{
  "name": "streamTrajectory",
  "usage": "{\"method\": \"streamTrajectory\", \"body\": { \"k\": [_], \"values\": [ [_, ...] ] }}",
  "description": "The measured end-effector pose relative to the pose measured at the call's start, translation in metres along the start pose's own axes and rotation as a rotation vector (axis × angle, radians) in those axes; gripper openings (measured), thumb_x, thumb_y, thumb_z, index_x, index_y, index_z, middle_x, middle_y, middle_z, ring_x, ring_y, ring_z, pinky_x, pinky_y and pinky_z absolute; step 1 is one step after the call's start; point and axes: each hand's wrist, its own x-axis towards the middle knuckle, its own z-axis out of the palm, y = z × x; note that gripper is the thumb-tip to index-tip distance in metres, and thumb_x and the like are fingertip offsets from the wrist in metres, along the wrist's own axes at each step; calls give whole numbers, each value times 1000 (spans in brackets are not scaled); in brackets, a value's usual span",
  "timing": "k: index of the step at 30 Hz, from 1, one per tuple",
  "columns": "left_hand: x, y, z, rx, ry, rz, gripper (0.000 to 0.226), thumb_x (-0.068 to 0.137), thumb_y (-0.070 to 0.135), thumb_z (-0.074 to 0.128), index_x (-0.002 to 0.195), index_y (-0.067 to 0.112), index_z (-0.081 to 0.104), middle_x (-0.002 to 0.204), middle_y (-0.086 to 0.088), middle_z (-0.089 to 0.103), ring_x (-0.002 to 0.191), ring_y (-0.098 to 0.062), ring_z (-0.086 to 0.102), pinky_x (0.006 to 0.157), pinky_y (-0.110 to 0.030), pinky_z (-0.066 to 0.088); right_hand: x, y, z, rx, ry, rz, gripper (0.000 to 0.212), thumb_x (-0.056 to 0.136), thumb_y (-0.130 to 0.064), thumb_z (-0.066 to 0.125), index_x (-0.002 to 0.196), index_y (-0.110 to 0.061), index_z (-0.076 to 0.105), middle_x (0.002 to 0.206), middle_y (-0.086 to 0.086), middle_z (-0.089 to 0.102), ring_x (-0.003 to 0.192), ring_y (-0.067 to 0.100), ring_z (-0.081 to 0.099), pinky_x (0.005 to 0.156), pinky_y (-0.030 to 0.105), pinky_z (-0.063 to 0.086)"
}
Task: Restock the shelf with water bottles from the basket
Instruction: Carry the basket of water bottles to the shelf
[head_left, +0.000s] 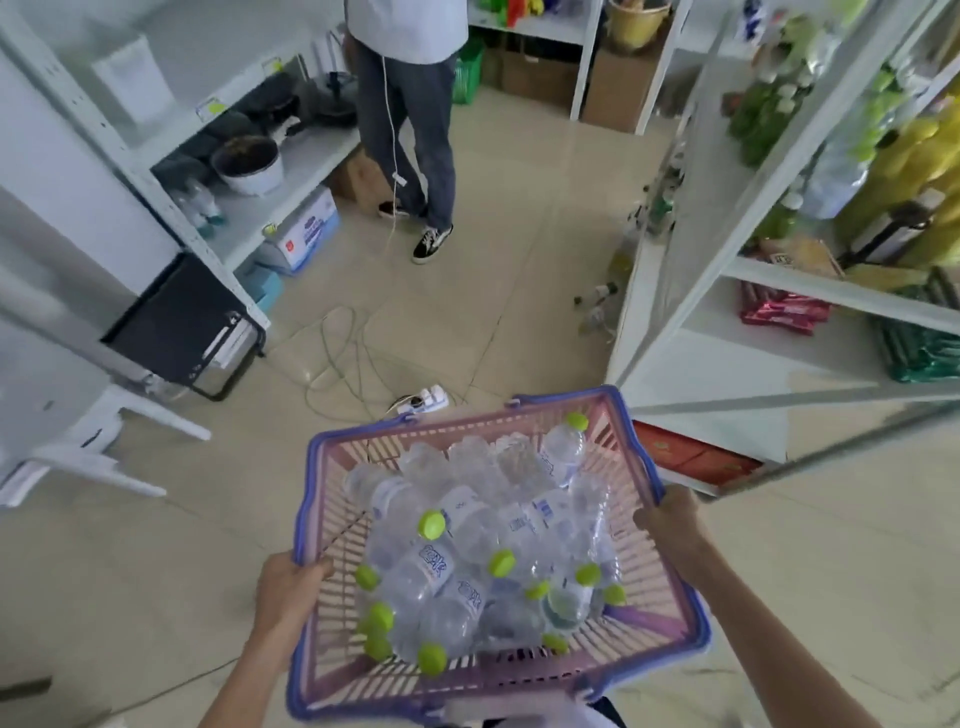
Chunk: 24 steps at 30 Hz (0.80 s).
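I see the white metal shelf unit (737, 332) on the right as the biggest thing here. Its upper tiers hold yellow bottles (904, 171) and green ones, and a lower tier holds red packets (784, 312) beside green packets (919, 353). Its lowest white board in front of me is bare. Across the aisle, a second white shelf unit (291, 156) carries a white bowl (249, 166) with dark contents. A blue-and-white carton (306, 234) sits on its bottom level. Another person (410, 130) in jeans stands between the two units.

I carry a pink slatted basket (657, 571) with a purple rim low in front of me, close to the right unit. It is heaped with clear water bottles (431, 566) lying across one another. My left hand (288, 587) grips the basket's left rim, fingers curled over it. My right hand (670, 519) clasps the right rim.

A white power strip (423, 402) lies on the tiled floor just beyond the basket, among loose cables. The bottles have lime-green caps (432, 524). Their labels are white with blue lettering, too blurred for me to read.
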Motion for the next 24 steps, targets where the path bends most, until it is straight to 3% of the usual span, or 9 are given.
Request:
{"method": "streamTrajectory", "body": {
  "k": [2,6,9,11,13,18,22,24],
  "values": [
    [45,48,3,39,16,30,10,81,3,75,75,-5,73,63,-21,68,66,-32,68,64,-40,54,39,-47,9,9,-8,18,18,67,-3,70,56,-5,56,47,3,44,40,18,41,41,24,30],
    [112,139,0,47,11,21,7,82,-4,72,77,-9,70,55,-12,64,54,-23,61,40,-20,48,107,-138,13,-6,-8,23,16,72,-3,70,61,1,59,53,6,47,44,19,41,40,25,26],
    [171,202,1,73,8,0,17,73,7,78,75,-8,71,68,-26,70,70,-37,70,67,-40,58,153,-197,12,1,-4,67,10,72,-5,69,69,3,64,58,8,54,50,22,49,42,24,31],
    [211,246,7,97,-15,20,12,74,6,76,72,-4,70,73,-28,71,74,-39,71,73,-48,57,183,-229,12,10,8,97,10,72,-8,68,75,2,67,62,9,59,51,22,53,43,24,35],
    [247,293,19,104,-46,41,10,75,4,77,76,-5,71,75,-27,71,75,-37,70,73,-46,55,209,-258,13,21,40,112,10,73,-9,67,74,0,67,64,10,60,50,22,54,42,24,36],
    [338,397,55,151,-135,109,34,59,22,73,82,-3,73,76,-25,72,71,-31,70,69,-41,54,274,-322,5,87,132,152,11,76,-6,67,75,5,67,62,8,57,46,21,49,38,22,32],
    [392,495,100,248,-195,189,28,69,13,78,87,-8,73,73,-25,71,64,-31,68,67,-42,57,324,-355,-20,155,199,215,12,75,-3,67,72,9,66,55,5,53,45,20,48,40,23,32],
    [409,545,128,283,-214,239,25,74,9,80,87,-11,73,76,-25,71,68,-32,68,62,-33,56,350,-365,-33,184,224,246,12,73,-3,66,65,6,63,53,4,51,47,20,49,42,25,34]
  ]
}}
